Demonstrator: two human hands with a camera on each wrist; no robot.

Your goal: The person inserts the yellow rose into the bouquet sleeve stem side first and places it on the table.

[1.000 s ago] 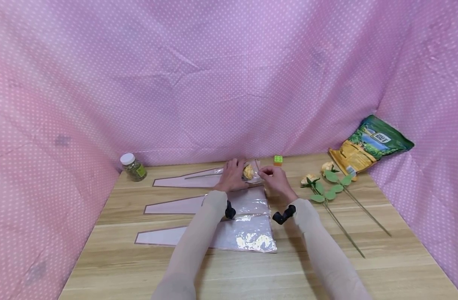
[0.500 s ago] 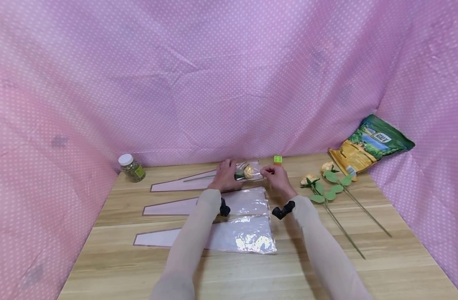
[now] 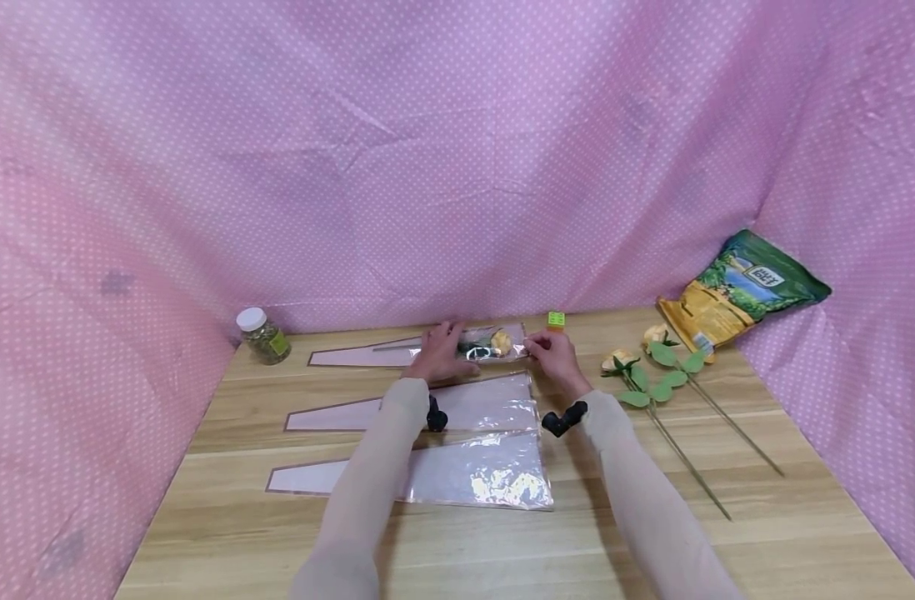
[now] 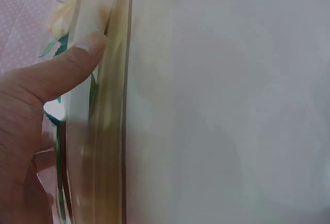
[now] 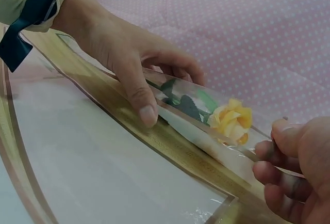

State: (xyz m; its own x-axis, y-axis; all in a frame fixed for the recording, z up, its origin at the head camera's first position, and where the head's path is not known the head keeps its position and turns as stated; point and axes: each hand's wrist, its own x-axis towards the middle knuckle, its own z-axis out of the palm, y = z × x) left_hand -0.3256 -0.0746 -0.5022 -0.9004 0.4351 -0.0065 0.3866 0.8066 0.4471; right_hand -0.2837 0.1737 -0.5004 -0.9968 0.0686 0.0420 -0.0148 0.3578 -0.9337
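A yellow artificial rose (image 5: 230,122) lies inside a clear flower sleeve (image 3: 468,348) with a brown border, near the back of the table. My left hand (image 3: 437,353) grips the sleeve across its width over the stem, thumb on the near edge and fingers on the far one. Between thumb and fingertips, my right hand (image 3: 555,357) pinches the sleeve's mouth, just past the bloom. In the right wrist view the rose's green leaves (image 5: 185,105) show through the film beside my left hand. Part of the stem is hidden under that hand.
Two flat sleeves, a middle one (image 3: 495,406) and a front one (image 3: 480,472), lie nearer me. To the right are two loose roses (image 3: 618,361). A green-and-yellow bag (image 3: 742,287), a toy block (image 3: 556,320) and a white-lidded jar (image 3: 263,336) stand along the back.
The rose has gone deeper into the sleeve, whose film now covers the bloom. My left hand has moved left along the sleeve; my right hand stays at its mouth, shifted slightly right.
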